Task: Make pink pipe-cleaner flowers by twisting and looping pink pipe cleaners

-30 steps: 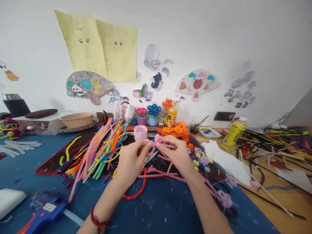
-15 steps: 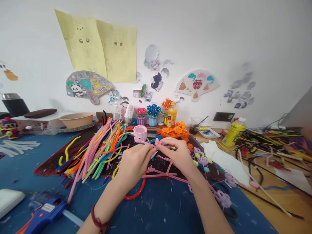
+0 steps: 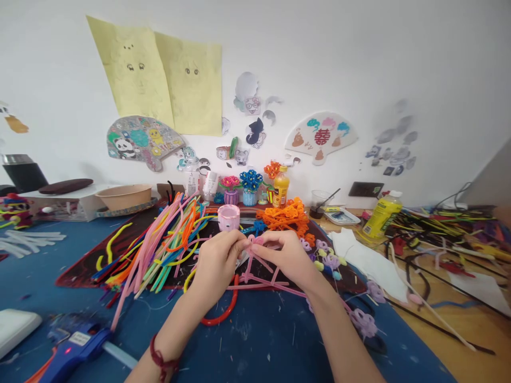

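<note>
My left hand (image 3: 215,263) and my right hand (image 3: 285,255) meet over the middle of the table, both pinching a pink pipe cleaner (image 3: 255,240) that is coiled into a small loop at its top. Its stem hangs down between my hands towards loose pink pipe cleaners (image 3: 263,282) lying on the dark mat. A red cord bracelet sits on my left wrist. Just behind my fingers stands a small pink woven cup (image 3: 228,217).
A heap of many-coloured pipe cleaners (image 3: 159,239) lies left of my hands, an orange pile (image 3: 285,215) behind. Small purple pipe-cleaner flowers (image 3: 327,260) lie to the right. A blue glue gun (image 3: 72,348) rests front left. A yellow bottle (image 3: 381,215) and tangled dark wires (image 3: 439,234) crowd the right.
Both hands have dropped slightly towards me with the pink pipe cleaner. The coiled loop looks smaller and tighter between my fingers than a second ago.
</note>
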Action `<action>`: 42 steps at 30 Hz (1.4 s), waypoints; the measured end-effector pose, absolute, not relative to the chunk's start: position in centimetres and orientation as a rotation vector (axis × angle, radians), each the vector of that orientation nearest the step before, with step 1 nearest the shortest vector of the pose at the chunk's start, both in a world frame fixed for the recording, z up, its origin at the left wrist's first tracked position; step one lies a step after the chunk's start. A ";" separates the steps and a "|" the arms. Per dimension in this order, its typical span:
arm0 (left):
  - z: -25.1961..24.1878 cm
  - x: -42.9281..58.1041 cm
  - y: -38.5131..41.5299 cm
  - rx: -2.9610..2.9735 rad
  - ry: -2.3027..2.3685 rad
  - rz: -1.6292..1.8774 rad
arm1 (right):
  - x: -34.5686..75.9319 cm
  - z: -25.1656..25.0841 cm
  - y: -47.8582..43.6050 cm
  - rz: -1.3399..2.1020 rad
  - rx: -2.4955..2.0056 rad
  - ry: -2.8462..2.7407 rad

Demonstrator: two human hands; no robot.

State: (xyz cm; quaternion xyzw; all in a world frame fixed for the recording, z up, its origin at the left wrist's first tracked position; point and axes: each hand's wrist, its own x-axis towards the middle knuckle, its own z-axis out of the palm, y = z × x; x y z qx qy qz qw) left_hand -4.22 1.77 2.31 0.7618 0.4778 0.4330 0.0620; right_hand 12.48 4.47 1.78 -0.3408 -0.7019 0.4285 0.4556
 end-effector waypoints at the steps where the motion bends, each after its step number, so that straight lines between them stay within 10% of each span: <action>1: 2.3 -4.2 1.8 2.299 1.446 1.304 | 12.4 1.8 4.4 1.054 -0.839 -1.751; 42: 2.8 -5.0 2.2 1.268 0.759 1.381 | 12.3 1.1 4.9 1.444 -0.720 -1.284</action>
